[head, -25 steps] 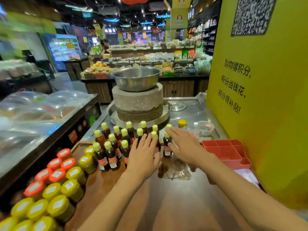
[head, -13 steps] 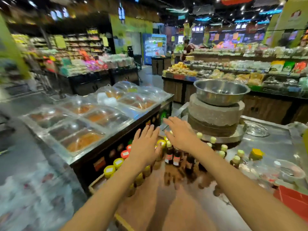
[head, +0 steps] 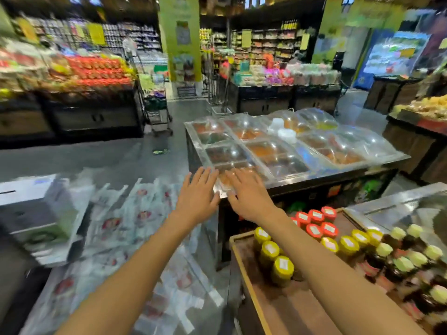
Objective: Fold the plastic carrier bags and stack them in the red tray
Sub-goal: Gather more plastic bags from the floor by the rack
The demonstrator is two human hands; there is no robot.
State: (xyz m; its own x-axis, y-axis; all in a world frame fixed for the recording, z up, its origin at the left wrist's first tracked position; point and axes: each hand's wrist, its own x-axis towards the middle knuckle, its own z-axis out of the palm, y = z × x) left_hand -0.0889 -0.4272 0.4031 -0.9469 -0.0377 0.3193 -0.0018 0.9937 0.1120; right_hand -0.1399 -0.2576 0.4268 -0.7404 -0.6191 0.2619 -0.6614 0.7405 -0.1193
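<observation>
Several white plastic carrier bags with red prints lie spread flat on a low surface at the lower left, blurred by motion. My left hand hovers in the air just right of the bags, fingers straight and spread, holding nothing. My right hand is beside it, also flat and empty, in front of the corner of a food counter. The red tray is out of view.
A counter with clear domed lids stands ahead. A wooden tray at the lower right holds yellow-lidded jars, red-lidded jars and small bottles. A grey box sits left of the bags. Shop aisles lie beyond.
The view has swung left, away from the millstone, bottles and red tray; the carrier bags have come into sight. Both hands stayed outstretched, flat and empty throughout.
</observation>
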